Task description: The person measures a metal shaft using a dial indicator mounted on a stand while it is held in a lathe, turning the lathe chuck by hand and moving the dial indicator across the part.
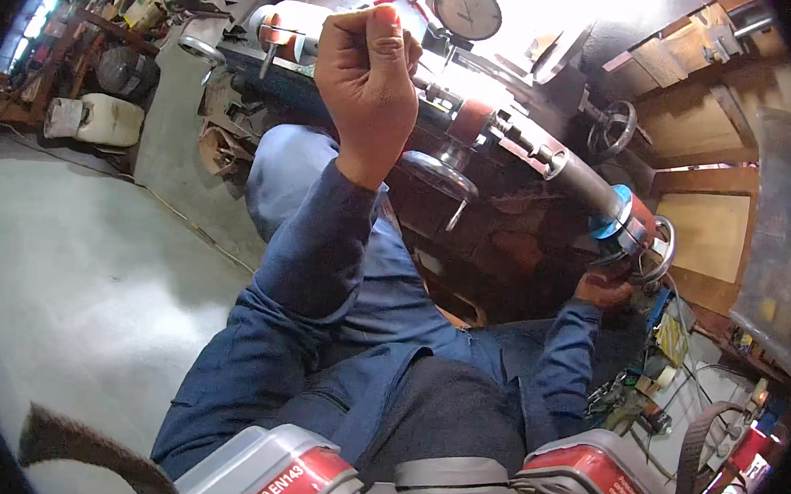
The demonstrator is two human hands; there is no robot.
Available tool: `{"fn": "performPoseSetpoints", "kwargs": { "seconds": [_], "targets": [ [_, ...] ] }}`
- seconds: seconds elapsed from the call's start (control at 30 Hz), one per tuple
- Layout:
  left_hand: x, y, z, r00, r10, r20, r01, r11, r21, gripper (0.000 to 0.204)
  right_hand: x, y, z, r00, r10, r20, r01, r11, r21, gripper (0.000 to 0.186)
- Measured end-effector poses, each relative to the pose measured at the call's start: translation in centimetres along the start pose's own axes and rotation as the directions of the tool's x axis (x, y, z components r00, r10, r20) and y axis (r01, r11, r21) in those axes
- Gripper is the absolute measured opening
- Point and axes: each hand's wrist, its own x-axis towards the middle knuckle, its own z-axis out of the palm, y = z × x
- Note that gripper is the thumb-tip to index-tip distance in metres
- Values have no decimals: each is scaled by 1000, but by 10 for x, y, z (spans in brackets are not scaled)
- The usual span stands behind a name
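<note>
My left hand (369, 92) is raised in front of a long lathe-like machine, fingers curled and thumb pressed against them. What it pinches, if anything, is hidden. Right behind its fingertips lies a red-handled tool (417, 7). At the machine's right end, my right hand (604, 289) is closed at the lower rim of a metal handwheel (664, 254); its fingers are partly hidden. A blue ring (614, 213) surrounds the grey cylinder (586, 183) beside that wheel. Another handwheel (440, 174) with a crank handle sits on the machine's front, below and right of my left hand.
A round dial-like disc (468, 11) stands behind the machine, with a third handwheel (614, 127) farther right. Wooden panels (708, 230) and a hanging plastic sheet (783, 222) are on the right. A pale jerrycan (113, 121) stands at left; a cable (194, 227) crosses the floor.
</note>
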Motion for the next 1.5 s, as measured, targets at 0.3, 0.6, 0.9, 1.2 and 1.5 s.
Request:
{"fn": "performPoseSetpoints", "kwargs": {
  "seconds": [0.3,0.6,0.9,1.2,1.5],
  "targets": [
    [0,5,9,961,168,219,-243,892,380,12,-7,21,2,908,413,68,-380,745,548,56],
    [22,24,-2,770,108,628,-322,916,237,8,4,-18,11,951,308,3,-290,892,348,57],
    [-3,54,10,959,51,279,-226,733,642,21,0,-20,13,938,346,-6,-336,914,229,56],
    [-18,79,22,882,-16,470,-411,459,787,16,-4,6,11,982,183,45,-188,971,150,65],
    [1,72,-2,792,14,611,-506,575,643,9,24,-39,14,967,254,29,-247,903,350,67]
  ]
}}
